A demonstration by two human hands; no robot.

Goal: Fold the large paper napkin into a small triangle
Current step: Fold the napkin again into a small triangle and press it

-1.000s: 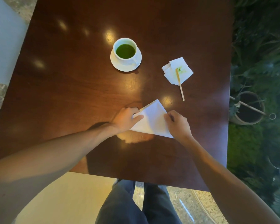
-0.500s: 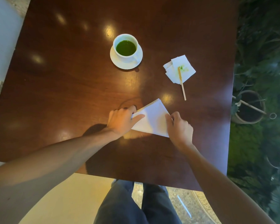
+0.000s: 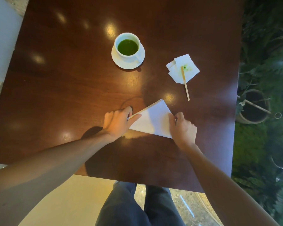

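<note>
A white paper napkin (image 3: 152, 120) lies folded into a triangle on the dark wooden table (image 3: 72, 88), its tip pointing away from me. My left hand (image 3: 117, 122) rests on the napkin's left corner, thumb pressed on the paper and fingers curled on the table. My right hand (image 3: 182, 128) presses down on the right corner with its fingertips on the fold. Both corners are hidden under my hands.
A white cup of green drink on a saucer (image 3: 128, 51) stands farther back. To the right lie crumpled stained napkins (image 3: 183, 68) with a wooden stir stick (image 3: 186, 86). The table's right edge borders plants and a pot (image 3: 253, 106). My legs show below the near edge.
My left hand has shifted slightly left along the napkin's edge; the right hand stays on the right corner. The napkin keeps its triangular shape.
</note>
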